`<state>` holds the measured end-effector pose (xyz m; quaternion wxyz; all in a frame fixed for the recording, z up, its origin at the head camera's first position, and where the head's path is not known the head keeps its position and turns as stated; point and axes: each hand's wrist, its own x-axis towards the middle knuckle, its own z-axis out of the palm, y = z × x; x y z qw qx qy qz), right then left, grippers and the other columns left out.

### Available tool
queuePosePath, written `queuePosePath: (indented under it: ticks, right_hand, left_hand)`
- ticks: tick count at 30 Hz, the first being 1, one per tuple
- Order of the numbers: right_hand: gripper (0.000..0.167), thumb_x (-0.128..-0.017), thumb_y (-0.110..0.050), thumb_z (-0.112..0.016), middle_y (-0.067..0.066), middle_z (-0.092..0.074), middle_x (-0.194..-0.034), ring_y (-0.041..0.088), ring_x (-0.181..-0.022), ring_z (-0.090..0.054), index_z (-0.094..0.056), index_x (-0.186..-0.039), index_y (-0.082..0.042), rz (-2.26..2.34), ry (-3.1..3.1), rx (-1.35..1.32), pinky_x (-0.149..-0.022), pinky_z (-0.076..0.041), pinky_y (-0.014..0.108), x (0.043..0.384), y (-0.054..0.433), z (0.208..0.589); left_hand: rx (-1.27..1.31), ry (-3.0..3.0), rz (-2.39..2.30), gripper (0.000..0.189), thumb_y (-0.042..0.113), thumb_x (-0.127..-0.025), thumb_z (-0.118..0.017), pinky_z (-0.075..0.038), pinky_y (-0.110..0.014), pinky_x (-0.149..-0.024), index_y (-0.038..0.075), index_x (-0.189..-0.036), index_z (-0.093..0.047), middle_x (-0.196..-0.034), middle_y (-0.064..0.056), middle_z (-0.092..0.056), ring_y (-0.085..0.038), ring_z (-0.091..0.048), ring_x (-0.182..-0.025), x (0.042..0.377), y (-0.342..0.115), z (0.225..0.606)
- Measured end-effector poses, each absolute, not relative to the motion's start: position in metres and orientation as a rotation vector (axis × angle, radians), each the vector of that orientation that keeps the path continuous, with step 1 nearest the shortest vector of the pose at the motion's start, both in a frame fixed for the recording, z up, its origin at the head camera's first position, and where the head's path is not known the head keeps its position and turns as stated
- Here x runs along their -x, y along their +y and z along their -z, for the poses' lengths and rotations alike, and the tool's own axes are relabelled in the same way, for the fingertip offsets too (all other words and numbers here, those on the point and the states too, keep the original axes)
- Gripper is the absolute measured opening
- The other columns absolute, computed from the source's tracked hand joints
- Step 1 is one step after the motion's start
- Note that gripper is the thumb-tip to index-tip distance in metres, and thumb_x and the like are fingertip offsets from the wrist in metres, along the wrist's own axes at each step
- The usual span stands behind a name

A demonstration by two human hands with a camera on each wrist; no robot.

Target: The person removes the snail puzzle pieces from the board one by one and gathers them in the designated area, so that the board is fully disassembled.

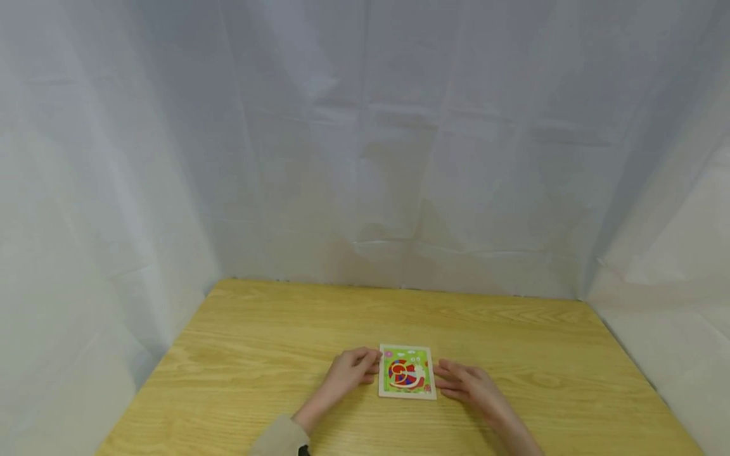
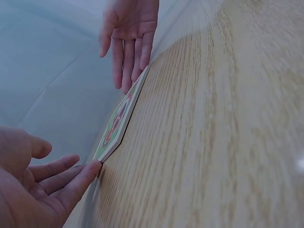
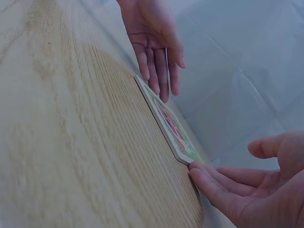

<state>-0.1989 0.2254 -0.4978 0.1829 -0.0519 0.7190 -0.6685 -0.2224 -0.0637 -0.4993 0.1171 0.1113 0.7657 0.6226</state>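
A small square picture puzzle [image 1: 407, 372] with a pale wooden frame lies flat on the table. It shows a red, blue and cream snail on green. My left hand [image 1: 355, 367] is at its left side, fingers loosely extended and fingertips right at the frame's edge. On the opposite side, my right hand [image 1: 464, 384] has its fingers stretched toward the right edge. In the left wrist view, the fingertips [image 2: 94, 166] meet the near corner of the puzzle [image 2: 118, 118]. The right wrist view has the fingertips [image 3: 195, 167] against the frame's corner, thumb held apart.
The wooden table [image 1: 256, 335] has a light yellow grain and extends around the puzzle on all sides. White sheeting [image 1: 342, 158] hangs behind the table's far edge and along both sides. A beige sleeve [image 1: 281, 438] covers the left forearm, with a black band at the cuff.
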Motion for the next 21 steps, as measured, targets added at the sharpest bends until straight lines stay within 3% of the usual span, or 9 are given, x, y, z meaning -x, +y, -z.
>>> queuePosePath:
  ticks: [21]
  right_hand:
    - [0.062, -0.111, -0.027, -0.038, 0.036, -0.049, -0.142, 0.036, -0.121, -0.063, -0.029, -0.143, 0.026, 1.898, 2.042, 0.158, -0.098, -0.055, 0.036, 0.186, 0.227, 0.502]
  left_hand:
    - [-0.358, 2.239, -1.855, 0.037, 0.016, -0.107, -0.051, -0.062, -0.039, -0.083, -0.015, -0.125, -0.06, -0.118, -0.03, -0.067, -0.038, -0.07, -0.103, 0.213, -0.064, 0.501]
